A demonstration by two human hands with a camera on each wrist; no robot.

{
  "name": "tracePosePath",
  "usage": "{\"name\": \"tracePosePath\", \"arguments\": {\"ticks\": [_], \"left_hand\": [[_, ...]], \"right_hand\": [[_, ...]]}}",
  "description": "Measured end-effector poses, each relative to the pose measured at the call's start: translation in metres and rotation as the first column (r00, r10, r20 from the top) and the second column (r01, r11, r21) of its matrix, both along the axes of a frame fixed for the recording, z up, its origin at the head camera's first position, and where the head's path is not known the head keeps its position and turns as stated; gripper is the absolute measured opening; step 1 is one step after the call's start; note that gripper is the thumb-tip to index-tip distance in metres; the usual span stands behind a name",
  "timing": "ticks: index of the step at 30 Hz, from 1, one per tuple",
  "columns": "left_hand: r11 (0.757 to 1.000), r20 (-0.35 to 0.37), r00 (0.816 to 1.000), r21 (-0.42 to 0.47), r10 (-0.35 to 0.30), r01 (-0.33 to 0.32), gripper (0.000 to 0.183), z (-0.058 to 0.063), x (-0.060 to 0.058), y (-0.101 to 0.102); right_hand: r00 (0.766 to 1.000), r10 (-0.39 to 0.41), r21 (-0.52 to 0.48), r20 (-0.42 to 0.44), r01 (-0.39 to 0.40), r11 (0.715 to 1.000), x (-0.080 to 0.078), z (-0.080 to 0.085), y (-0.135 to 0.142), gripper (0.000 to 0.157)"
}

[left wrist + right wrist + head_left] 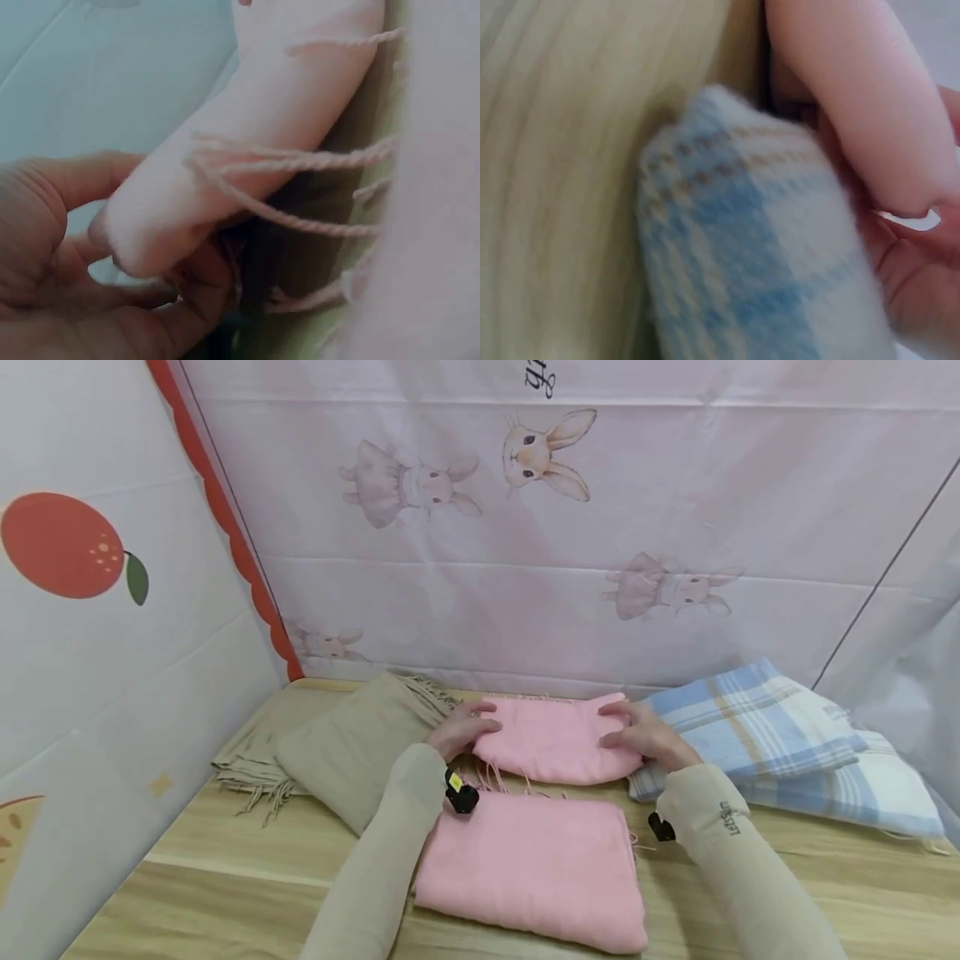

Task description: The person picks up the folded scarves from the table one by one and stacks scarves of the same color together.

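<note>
A folded pink scarf with thin fringe lies at the back middle of the table, held at both ends. My left hand grips its left end; in the left wrist view, thumb and fingers curl round the thick folded edge. On the opposite end, my right hand pinches the pink cloth, thumb and fingers over its top. The right wrist view has that rounded pink edge in the hand, just beside a blue plaid scarf. Closer to me lies a second folded pink scarf, flat between my forearms.
Two folded beige scarves, one overlapping the other, lie on the left. On the right, a blue and white plaid scarf partly covers another. A rabbit-print cloth hangs behind the wooden table.
</note>
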State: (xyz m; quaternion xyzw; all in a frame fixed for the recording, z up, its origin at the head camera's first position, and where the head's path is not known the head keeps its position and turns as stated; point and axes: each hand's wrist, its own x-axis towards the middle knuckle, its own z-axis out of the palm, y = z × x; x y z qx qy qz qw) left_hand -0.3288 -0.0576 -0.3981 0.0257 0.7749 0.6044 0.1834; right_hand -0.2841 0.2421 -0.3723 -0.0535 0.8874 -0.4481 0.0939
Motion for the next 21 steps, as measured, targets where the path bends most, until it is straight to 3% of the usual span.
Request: {"name": "tracePosePath", "arguments": {"ticks": [7,15,21], "left_hand": [[0.997,-0.091,0.995,-0.074,-0.037,0.03,0.055,-0.0038,0.0021,-0.0019],[0.997,-0.082,0.994,-0.038,-0.074,0.071,0.068,-0.006,0.0026,-0.0085],[0.996,-0.106,0.992,-0.073,-0.068,0.061,0.072,-0.0048,0.0041,-0.0077]], "right_hand": [[1.0,0.02,-0.022,-0.002,-0.02,1.0,-0.0024,-0.0055,-0.0024,0.063],[1.0,0.021,-0.016,0.015,-0.021,1.0,-0.0044,-0.0069,-0.0045,0.066],[0.999,0.022,-0.065,0.025,-0.021,0.998,0.0019,-0.0033,-0.0043,0.068]]}}
